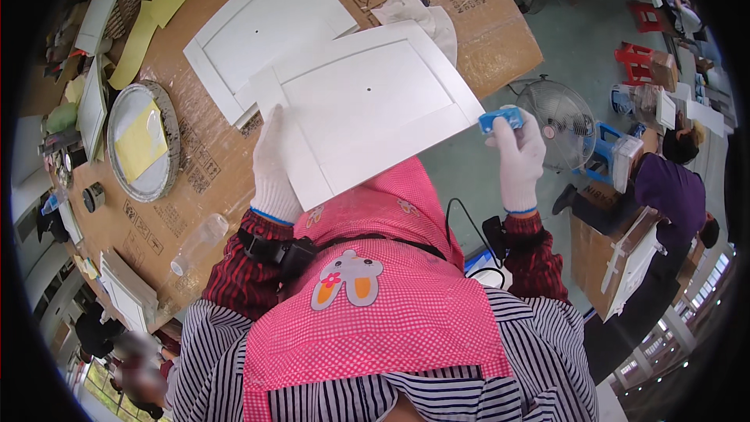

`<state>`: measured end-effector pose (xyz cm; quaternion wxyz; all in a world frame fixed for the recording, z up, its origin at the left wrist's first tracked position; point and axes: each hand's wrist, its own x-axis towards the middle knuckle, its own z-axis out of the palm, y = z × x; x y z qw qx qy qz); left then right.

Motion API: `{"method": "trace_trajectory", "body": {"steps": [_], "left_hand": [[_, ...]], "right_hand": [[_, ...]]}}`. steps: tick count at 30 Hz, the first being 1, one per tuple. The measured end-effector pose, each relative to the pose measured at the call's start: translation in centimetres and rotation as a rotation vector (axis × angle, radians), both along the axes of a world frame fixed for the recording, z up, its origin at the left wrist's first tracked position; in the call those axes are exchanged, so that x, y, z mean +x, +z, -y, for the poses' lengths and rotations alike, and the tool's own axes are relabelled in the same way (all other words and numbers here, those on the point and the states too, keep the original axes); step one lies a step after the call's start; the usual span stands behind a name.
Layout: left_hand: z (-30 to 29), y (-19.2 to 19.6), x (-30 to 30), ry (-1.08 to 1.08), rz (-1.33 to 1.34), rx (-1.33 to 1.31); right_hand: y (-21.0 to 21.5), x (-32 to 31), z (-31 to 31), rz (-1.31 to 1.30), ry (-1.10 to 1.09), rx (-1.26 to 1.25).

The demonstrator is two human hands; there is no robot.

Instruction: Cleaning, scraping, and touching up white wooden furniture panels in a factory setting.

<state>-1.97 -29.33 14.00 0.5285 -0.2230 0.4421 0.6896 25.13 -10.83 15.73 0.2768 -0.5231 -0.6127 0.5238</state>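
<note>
Nearest the camera, a pink checked apron (pixel 375 305) is worn over striped and red plaid sleeves, and everything else is placed here relative to the white framed panel (pixel 367 109) just beyond it. The panel's near left edge is pressed flat by the left hand (pixel 273 164), gloved in white, its fingers laid together and extended along the frame rather than curled around it. At the panel's right corner a small blue block (pixel 501 119), seemingly a sanding or wiping pad, is pinched by the right hand (pixel 519 158), the gloved fingers clamped on it, and it is held just off the edge and not on the face. No marks of working can be made out on the panel, so the job is judged to be at an early or between-passes stage. Behind and left of the panel a second white panel (pixel 266 27) is laid on the cardboard-covered table (pixel 211 164); further left a round tray (pixel 144 141) with a yellow sheet is seen. A crumpled white cloth (pixel 418 16) lies beyond the panel's far edge.
</note>
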Motion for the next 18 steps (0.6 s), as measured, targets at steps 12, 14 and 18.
{"method": "trace_trajectory", "body": {"steps": [12, 14, 18], "left_hand": [[0.0, -0.7, -0.3, -0.082, -0.144, -0.09], [0.0, -1.0, -0.3, -0.049, -0.145, -0.097], [0.4, -1.8, -0.7, -0.041, -0.101, -0.11]], "right_hand": [[-2.1, 2.0, -6.3, -0.156, 0.142, -0.281], [-2.2, 1.4, -7.0, -0.131, 0.18, -0.266], [-2.8, -0.7, -9.0, -0.015, 0.314, -0.205]]}}
